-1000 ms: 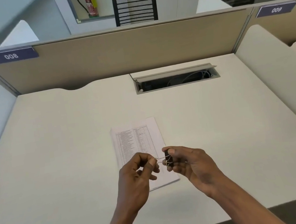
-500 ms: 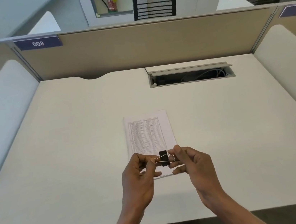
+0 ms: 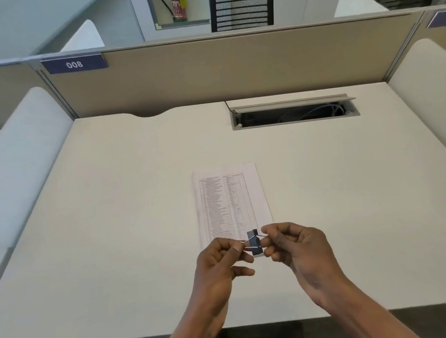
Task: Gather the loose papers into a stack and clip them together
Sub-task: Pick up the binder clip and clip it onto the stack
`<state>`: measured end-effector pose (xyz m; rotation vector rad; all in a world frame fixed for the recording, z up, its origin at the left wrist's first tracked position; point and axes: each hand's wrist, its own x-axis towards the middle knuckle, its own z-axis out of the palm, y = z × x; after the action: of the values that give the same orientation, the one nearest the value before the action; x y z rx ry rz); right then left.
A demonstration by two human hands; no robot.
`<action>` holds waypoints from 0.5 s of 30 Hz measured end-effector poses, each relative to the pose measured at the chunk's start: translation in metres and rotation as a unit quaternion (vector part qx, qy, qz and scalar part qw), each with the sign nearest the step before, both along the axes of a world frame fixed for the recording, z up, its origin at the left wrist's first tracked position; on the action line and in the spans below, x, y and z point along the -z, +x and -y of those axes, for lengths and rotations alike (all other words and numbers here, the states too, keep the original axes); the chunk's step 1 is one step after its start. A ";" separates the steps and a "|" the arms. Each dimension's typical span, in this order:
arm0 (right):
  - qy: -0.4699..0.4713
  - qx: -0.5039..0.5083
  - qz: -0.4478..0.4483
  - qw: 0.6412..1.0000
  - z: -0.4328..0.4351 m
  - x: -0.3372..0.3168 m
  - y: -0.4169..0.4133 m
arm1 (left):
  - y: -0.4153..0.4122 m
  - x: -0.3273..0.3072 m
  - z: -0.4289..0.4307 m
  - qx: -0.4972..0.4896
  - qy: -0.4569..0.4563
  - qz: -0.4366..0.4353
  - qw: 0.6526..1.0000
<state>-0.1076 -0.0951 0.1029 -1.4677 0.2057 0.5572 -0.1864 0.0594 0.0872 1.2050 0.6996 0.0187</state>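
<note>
Papers (image 3: 229,196) lie stacked mid-bench (image 3: 112,240), near end beneath the hands. The left hand (image 3: 217,266) has its fingers pinched on one wire handle of a black clip (image 3: 254,242) held over that near edge. The right hand (image 3: 297,247) has its fingers pinched on the other handle.

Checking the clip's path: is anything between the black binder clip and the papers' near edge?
Nothing visible. Left hand and right hand pinch the black binder clip by its wire handles, over the near end of the white printed paper stack.
</note>
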 end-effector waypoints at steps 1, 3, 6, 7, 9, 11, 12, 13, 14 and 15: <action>-0.001 -0.002 -0.006 1.000 -0.001 0.001 -0.003 | 0.000 0.000 0.001 0.000 0.000 -0.008 1.000; -0.015 0.005 0.005 1.000 -0.004 0.004 -0.008 | 0.000 0.002 0.003 0.000 0.032 -0.038 0.999; -0.050 0.018 0.043 0.998 -0.007 0.008 -0.014 | -0.001 0.001 0.005 -0.015 0.149 -0.087 0.985; -0.065 0.021 0.054 0.996 -0.008 0.009 -0.017 | -0.001 0.000 0.005 -0.027 0.173 -0.093 0.980; -0.095 0.029 0.074 0.992 -0.010 0.012 -0.020 | 0.001 -0.006 0.007 -0.036 0.170 -0.090 0.981; -0.117 0.038 0.093 0.988 -0.010 0.013 -0.021 | 0.003 -0.016 0.012 -0.019 0.141 -0.082 0.986; -0.122 0.040 0.101 0.987 -0.008 0.012 -0.021 | 0.004 -0.019 0.013 -0.006 0.133 -0.075 0.988; -0.121 0.039 0.107 0.986 -0.006 0.010 -0.021 | 0.005 -0.021 0.015 0.006 0.132 -0.063 0.989; -0.116 0.030 0.113 0.986 -0.003 0.008 -0.020 | 0.005 -0.021 0.016 0.019 0.145 -0.048 0.988; -0.111 0.015 0.118 0.987 0.000 0.006 -0.018 | 0.004 -0.021 0.017 0.030 0.171 -0.034 0.984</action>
<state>-0.1258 -0.0947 0.0970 -1.7294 0.1048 0.3382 -0.1822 0.0428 0.1085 1.5611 0.7393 0.0495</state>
